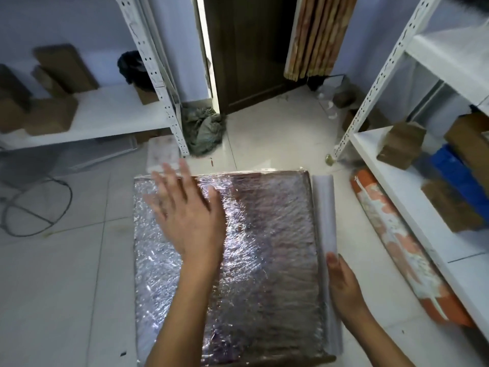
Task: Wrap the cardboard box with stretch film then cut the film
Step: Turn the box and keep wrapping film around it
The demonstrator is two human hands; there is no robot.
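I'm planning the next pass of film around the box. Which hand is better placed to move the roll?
The right hand. It already rests on the stretch film roll lying along the box's right edge. The left hand is spread flat over the wrapped cardboard box, far from the roll.

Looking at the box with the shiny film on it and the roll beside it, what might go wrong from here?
Three things, I'd guess.

The film roll lies along the box's right edge, held only near one end by the right hand; it may roll off and slacken the film.

The left hand is spread flat over the crinkled film; smoothing could trap wrinkles or tear it.

No cutting tool is visible, so the film may end up torn raggedly.
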